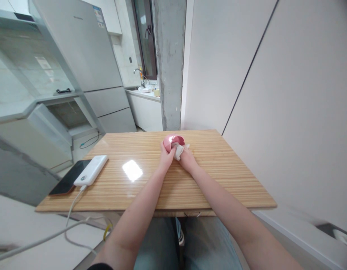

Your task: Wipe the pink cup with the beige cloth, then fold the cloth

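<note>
A shiny pink bowl (168,142) is tipped on its side near the far edge of the wooden table, its opening turned toward me. My left hand (165,154) grips the bowl from the left, thumb at the near rim. At the opening, a crumpled white tissue (178,151) is bunched in my right hand (187,157). Part of the tissue pokes out beyond the fingers on the right. The fingertips of my right hand are hidden behind the tissue and the bowl.
On the table's (218,172) left side, a white power bank (92,169) lies partly over a dark tablet or phone (68,177). A white cable (73,204) runs from the power bank over the near edge. A concrete pillar (171,67) and white wall panels (246,93) stand beyond.
</note>
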The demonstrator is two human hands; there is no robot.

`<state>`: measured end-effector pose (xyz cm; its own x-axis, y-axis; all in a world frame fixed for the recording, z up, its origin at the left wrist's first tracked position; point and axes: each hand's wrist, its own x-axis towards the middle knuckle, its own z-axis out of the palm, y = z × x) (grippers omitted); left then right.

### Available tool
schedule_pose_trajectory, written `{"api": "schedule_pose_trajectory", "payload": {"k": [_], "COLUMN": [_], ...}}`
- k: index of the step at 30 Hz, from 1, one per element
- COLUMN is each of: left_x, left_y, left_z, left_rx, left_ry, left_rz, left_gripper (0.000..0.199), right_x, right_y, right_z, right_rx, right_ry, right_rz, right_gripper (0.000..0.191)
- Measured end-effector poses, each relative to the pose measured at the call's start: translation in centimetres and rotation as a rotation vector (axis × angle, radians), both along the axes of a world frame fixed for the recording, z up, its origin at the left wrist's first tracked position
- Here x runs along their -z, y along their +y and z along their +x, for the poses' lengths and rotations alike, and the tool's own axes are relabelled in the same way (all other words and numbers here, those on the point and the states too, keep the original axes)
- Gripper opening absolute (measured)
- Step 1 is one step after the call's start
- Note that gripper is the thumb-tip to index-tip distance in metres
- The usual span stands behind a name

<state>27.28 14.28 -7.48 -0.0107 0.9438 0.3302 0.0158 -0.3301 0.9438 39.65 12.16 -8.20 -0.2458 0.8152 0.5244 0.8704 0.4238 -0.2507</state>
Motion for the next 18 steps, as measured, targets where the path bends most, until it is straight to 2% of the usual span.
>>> {"api": "schedule_pose_trajectory", "payload": {"k": [2, 5, 8, 11, 13, 18], "left_x": [-0.4, -1.3, -1.6, -1.2, -1.0, -1.5], "left_y": [0.0, -0.1, -0.2, -0.3, -0.5, -0.3], "left_z": [-0.6, -1.8, -2.0, -0.9, -0.3, -0.8], "left_rx": [-0.068, -0.117, -0.124, -0.085, -0.050, -0.087], "left_ry": [0.050, 0.154, 0.141, 0.018, -0.032, -0.035], "left_rz": [0.006, 0.030, 0.022, 0.003, 0.022, -0.016], "left_gripper": [0.064, 0.059, 0.066, 0.078, 0.078, 0.036], "right_x": [-0.3, -0.7, -0.8, -0.4, -0.1, -0.3], "right_y": [-0.1, -0.3, -0.4, -0.2, -0.1, -0.5], "right_z": [-0.1, -0.1, 0.0, 0.1, 0.1, -0.5], "right_rx": [-0.031, -0.069, -0.065, -0.021, -0.013, -0.104], "right_ry": [-0.015, -0.051, -0.053, 0.007, 0.048, 0.028], "right_rz": [-0.017, -0.003, 0.038, 0.033, 0.032, 0.061], "right_gripper": [0.028, 0.029, 0.027, 0.024, 0.024, 0.023]}}
